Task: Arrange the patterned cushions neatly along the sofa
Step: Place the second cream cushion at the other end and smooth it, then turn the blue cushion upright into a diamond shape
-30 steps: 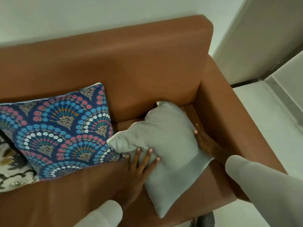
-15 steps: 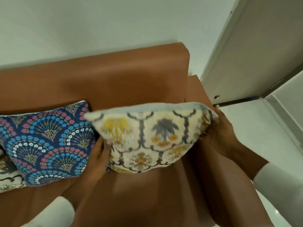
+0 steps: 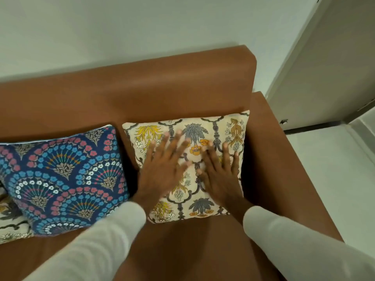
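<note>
A head-worn camera is looking down at the right end of a brown sofa (image 3: pixel 182 94) that is filling the middle of the frame, with a pale wall across the top and a door and light floor at the right edge.

A cream floral cushion (image 3: pixel 221 128) is leaning upright against the backrest at centre right, tucked into the corner just beside the armrest, its patterned face turned outward. Both hands are lying flat on that face. The left hand (image 3: pixel 160 169) is pressing on the cushion's left half and the right hand (image 3: pixel 219 175) on its right half; the fingers of each are spread wide and gripping nothing, though they are blurred by motion. Judging by the open palms, the person is patting the cushion to settle it squarely into the corner, not lifting it.

To the left, a navy fan-patterned cushion (image 3: pixel 60 175) is leaning against the backrest, close beside the cream one with only a narrow dark gap between them. At the lower left edge, part of another cream patterned cushion (image 3: pixel 8 224) is showing, partly behind the navy one. White sleeves (image 3: pixel 97 246) are covering both forearms at the bottom of the frame.
</note>
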`<state>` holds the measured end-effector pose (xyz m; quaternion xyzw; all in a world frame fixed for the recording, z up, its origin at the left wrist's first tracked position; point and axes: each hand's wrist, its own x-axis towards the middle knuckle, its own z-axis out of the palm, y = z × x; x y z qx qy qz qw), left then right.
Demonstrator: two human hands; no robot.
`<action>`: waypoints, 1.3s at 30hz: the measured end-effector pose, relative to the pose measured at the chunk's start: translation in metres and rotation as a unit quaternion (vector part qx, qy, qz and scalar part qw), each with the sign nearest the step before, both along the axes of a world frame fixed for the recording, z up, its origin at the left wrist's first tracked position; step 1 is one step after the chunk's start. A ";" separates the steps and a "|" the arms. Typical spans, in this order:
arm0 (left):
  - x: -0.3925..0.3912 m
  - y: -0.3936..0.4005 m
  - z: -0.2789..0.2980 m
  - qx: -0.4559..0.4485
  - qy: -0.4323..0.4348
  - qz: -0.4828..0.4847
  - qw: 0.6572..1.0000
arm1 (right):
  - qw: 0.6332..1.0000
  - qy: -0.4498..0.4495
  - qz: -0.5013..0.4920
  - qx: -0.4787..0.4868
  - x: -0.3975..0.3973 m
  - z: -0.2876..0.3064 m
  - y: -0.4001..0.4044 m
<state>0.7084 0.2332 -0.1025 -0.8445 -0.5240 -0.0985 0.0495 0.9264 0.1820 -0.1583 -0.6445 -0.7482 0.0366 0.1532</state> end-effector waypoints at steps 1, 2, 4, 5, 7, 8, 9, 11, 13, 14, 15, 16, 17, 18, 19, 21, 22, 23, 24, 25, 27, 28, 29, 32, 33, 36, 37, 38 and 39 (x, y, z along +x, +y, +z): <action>-0.010 0.021 0.004 -0.016 -0.018 0.063 0.998 | 0.999 0.025 -0.044 -0.015 0.008 -0.002 0.010; -0.021 0.038 0.008 -0.026 -0.034 0.121 0.992 | 0.993 0.060 -0.100 -0.028 0.018 -0.007 0.020; -0.033 0.052 0.014 -0.031 -0.060 0.161 0.985 | 0.960 0.198 -0.187 -0.063 0.029 -0.012 0.026; -0.035 0.051 0.015 -0.040 -0.070 0.151 0.985 | 0.926 0.307 -0.206 -0.081 0.031 -0.011 0.021; -0.036 0.044 0.020 -0.062 -0.117 0.134 0.982 | 0.836 0.486 -0.239 -0.094 0.028 -0.011 0.005; -0.036 0.044 0.025 -0.081 -0.142 0.139 0.977 | 0.815 0.515 -0.248 -0.093 0.027 -0.008 0.000; -0.038 0.047 0.032 -0.096 -0.149 0.146 0.973 | 0.808 0.523 -0.252 -0.097 0.028 -0.003 -0.002; -0.044 0.046 0.041 -0.083 -0.150 0.161 0.972 | 0.806 0.521 -0.251 -0.126 0.028 0.013 -0.002; -0.052 0.038 0.048 -0.062 -0.217 0.193 0.955 | 0.868 0.432 -0.231 -0.083 0.023 0.042 0.007; -0.056 0.033 0.050 -0.056 -0.262 0.213 0.940 | 0.902 0.370 -0.219 -0.036 0.022 0.059 0.016; -0.060 0.026 0.048 -0.052 -0.305 0.236 0.921 | 0.928 0.310 -0.206 0.012 0.021 0.076 0.028; -0.064 0.019 0.046 -0.053 -0.340 0.261 0.902 | 0.944 0.263 -0.191 0.058 0.022 0.093 0.043; -0.065 0.012 0.042 -0.061 -0.360 0.284 0.887 | 0.953 0.229 -0.178 0.091 0.024 0.107 0.057; -0.064 0.006 0.037 -0.075 -0.360 0.304 0.879 | 0.960 0.204 -0.162 0.105 0.028 0.118 0.070; -0.063 0.001 0.032 -0.098 -0.342 0.322 0.877 | 0.967 0.184 -0.145 0.098 0.030 0.126 0.080; -0.058 -0.007 0.018 -0.155 -0.281 0.343 0.883 | 0.980 0.158 -0.104 0.052 0.038 0.124 0.087; -0.056 -0.008 0.013 -0.175 -0.259 0.341 0.887 | 0.983 0.155 -0.095 0.027 0.041 0.119 0.085; -0.055 -0.009 0.010 -0.182 -0.246 0.333 0.892 | 0.983 0.153 -0.105 0.010 0.042 0.115 0.081; -0.055 -0.009 0.009 -0.179 -0.239 0.326 0.897 | 0.980 0.151 -0.132 0.005 0.039 0.111 0.077; -0.059 -0.008 0.009 -0.172 -0.233 0.317 0.903 | 0.973 0.149 -0.176 0.008 0.033 0.108 0.071; -0.078 -0.014 0.014 -0.155 -0.219 0.282 0.921 | 0.958 0.147 -0.239 0.056 0.006 0.108 0.054; -0.094 -0.018 0.017 -0.137 -0.211 0.260 0.932 | 0.955 0.149 -0.235 0.102 -0.014 0.109 0.043; -0.115 -0.021 0.021 -0.113 -0.203 0.245 0.941 | 0.955 0.154 -0.209 0.143 -0.038 0.110 0.029; -0.196 -0.018 0.041 -0.033 -0.204 0.263 0.942 | 0.959 0.228 -0.097 0.140 -0.129 0.098 -0.017; -0.227 -0.014 0.051 -0.012 -0.199 0.280 0.939 | 0.955 0.268 -0.094 0.087 -0.162 0.089 -0.031; -0.321 0.001 0.072 0.004 -0.165 0.288 0.943 | 0.882 0.410 -0.146 -0.178 -0.265 0.062 -0.060; -0.349 0.007 0.078 -0.019 -0.162 0.276 0.947 | 0.829 0.474 -0.152 -0.255 -0.293 0.055 -0.063; -0.374 0.012 0.081 -0.047 -0.155 0.257 0.953 | 0.786 0.529 -0.150 -0.284 -0.316 0.048 -0.062; -0.397 0.018 0.083 -0.071 -0.137 0.233 0.960 | 0.765 0.559 -0.152 -0.281 -0.333 0.039 -0.058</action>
